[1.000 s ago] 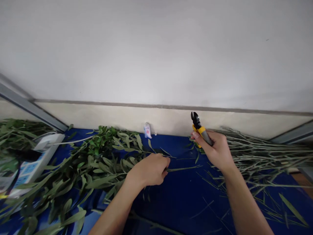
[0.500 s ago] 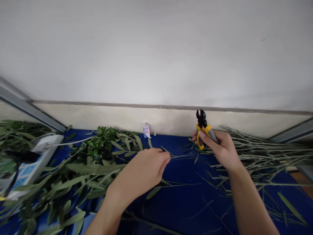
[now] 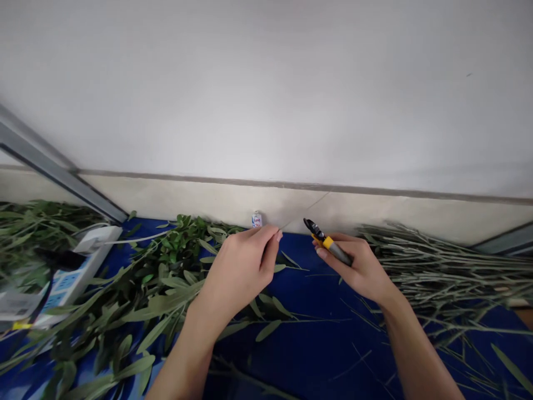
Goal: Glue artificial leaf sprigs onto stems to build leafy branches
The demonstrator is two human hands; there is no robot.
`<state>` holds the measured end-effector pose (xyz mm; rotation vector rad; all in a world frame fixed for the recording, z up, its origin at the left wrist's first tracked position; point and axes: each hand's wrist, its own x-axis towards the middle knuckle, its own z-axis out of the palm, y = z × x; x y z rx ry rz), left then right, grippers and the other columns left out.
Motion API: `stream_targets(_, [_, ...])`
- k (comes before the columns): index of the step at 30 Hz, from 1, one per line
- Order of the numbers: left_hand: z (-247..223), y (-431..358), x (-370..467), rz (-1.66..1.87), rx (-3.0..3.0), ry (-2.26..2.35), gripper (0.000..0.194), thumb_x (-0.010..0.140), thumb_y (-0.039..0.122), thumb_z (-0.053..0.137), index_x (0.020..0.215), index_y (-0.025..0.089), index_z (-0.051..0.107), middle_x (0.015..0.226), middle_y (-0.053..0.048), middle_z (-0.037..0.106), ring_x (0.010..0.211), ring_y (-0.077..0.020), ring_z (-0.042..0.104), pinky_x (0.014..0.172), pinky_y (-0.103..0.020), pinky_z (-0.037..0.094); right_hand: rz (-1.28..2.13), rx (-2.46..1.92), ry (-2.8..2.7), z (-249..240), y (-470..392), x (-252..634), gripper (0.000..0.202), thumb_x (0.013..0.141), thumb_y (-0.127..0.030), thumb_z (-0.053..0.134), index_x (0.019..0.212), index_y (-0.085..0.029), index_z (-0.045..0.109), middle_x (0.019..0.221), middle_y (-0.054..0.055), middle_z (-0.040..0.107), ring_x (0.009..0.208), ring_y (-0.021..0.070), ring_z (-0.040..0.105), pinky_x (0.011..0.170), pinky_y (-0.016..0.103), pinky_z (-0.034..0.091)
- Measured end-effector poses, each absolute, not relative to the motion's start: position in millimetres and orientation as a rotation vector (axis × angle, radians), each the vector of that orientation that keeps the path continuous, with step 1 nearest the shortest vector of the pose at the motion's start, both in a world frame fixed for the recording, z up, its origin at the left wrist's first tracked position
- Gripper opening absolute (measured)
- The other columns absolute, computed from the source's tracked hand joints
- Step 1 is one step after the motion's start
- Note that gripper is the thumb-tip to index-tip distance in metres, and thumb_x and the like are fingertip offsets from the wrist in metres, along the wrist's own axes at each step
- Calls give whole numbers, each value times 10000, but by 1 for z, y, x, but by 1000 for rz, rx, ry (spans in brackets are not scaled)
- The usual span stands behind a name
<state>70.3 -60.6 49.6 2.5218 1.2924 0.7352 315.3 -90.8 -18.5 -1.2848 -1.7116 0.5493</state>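
My left hand pinches a thin stem between thumb and forefinger; its bare end slants up to the right across the pale wall strip. To the right, my right hand is closed around the yellow-and-grey handles of cutting pliers. Their black jaws point up and left, just below the stem and apart from it. Leafy green branches lie under and left of my left hand. Below that hand, a leafy sprig rests on the blue tabletop.
A heap of bare stems lies at the right, with loose clippings near it. At the left is a white power strip with a cable. A small printed packet stands by the wall. Grey metal posts flank the work surface.
My left hand has risen slightly, and the stem in it now points up to the right. My right hand has brought the pliers left and lower, turning the jaws toward the stem.
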Motion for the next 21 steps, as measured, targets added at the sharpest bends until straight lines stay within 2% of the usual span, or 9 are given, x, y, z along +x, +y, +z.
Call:
stream_targets(4, [50, -61, 73, 688, 2511, 1271, 243, 1060, 232, 456, 888, 183, 621, 725, -6, 627, 632, -149, 589, 629, -295, 405, 657, -1249, -1762, -16, -91, 307, 271, 1003, -341, 633, 784, -199, 708, 952, 80, 739, 832, 228, 713, 726, 347, 521])
stream_targets(8, [48, -61, 76, 659, 2513, 1257, 246, 1061, 223, 457, 890, 181, 630, 705, 1, 607, 617, -142, 567, 618, -295, 382, 665, -1239, -1743, -17, -92, 303, 267, 1004, -333, 629, 780, -203, 693, 964, 75, 739, 818, 222, 704, 727, 343, 507])
stream_targets(14, [45, -59, 78, 647, 2488, 1233, 249, 1063, 242, 459, 950, 176, 671, 760, -24, 674, 660, -157, 627, 639, -302, 409, 629, -1240, -1749, -17, -91, 294, 369, 1001, -332, 628, 660, -209, 561, 842, 62, 696, 702, 180, 638, 650, 321, 475])
stream_targets(21, [46, -60, 77, 652, 2486, 1235, 283, 1064, 239, 437, 913, 173, 668, 731, -24, 659, 636, -148, 604, 630, -300, 400, 517, -1251, -1776, -19, -89, 291, 443, 995, -335, 620, 599, -220, 457, 707, 27, 576, 579, 140, 505, 565, 301, 426])
